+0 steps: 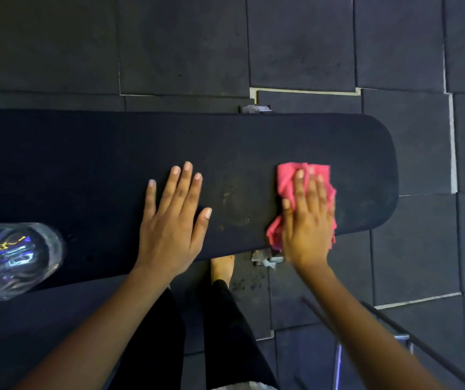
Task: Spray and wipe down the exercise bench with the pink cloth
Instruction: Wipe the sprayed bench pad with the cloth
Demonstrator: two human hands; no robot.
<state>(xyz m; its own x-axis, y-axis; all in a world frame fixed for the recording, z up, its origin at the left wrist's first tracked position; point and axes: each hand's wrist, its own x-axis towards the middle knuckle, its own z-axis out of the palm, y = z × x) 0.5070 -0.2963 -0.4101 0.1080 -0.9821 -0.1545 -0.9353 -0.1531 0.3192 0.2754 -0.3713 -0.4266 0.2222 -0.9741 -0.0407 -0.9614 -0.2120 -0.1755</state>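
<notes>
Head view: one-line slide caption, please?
Right hand presses pink cloth on the exercise bench; left hand rests flat alongside.

Bench [254, 142] top passable; bottle [12, 260] blocks left side.

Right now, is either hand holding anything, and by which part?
Nothing gripped: right hand presses flat on the middle of the pink cloth; left hand rests on the bench.

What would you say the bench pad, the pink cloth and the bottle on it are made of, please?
Bench pad: matte black vinyl or similar upholstery, faintly smudged. Pink cloth: soft fabric, perhaps terry; bunched, fuzzy-edged. Bottle: probably clear plastic; glossy, see-through highlights.
</notes>
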